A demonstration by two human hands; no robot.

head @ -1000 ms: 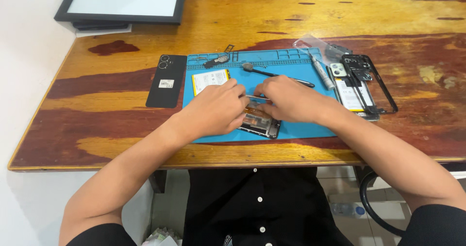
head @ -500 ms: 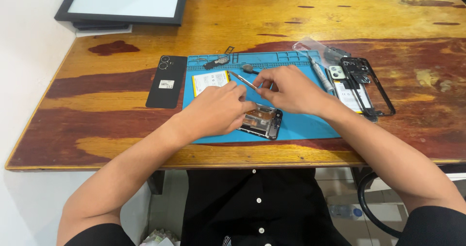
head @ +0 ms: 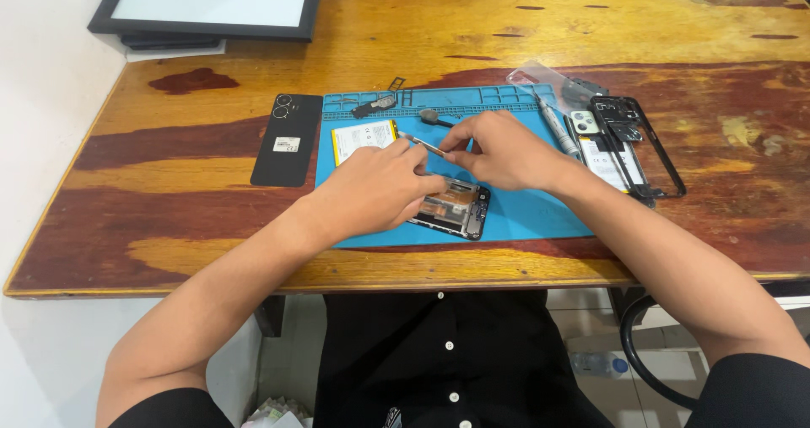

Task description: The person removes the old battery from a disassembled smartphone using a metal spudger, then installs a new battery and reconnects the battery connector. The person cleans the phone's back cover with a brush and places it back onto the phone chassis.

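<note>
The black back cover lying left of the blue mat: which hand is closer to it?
Left. The left hand rests on the blue mat just right of the black back cover, not touching it. The right hand is farther right, beyond the left hand.

Worn wooden table (head: 472, 31), orange with dark red patches. Directly on top: blue mat (head: 540, 213) near the front edge, black back cover (head: 287, 139) just left of it, black frame (head: 641, 145) at its right edge, framed white panel (head: 211, 2) at far left corner.
</note>
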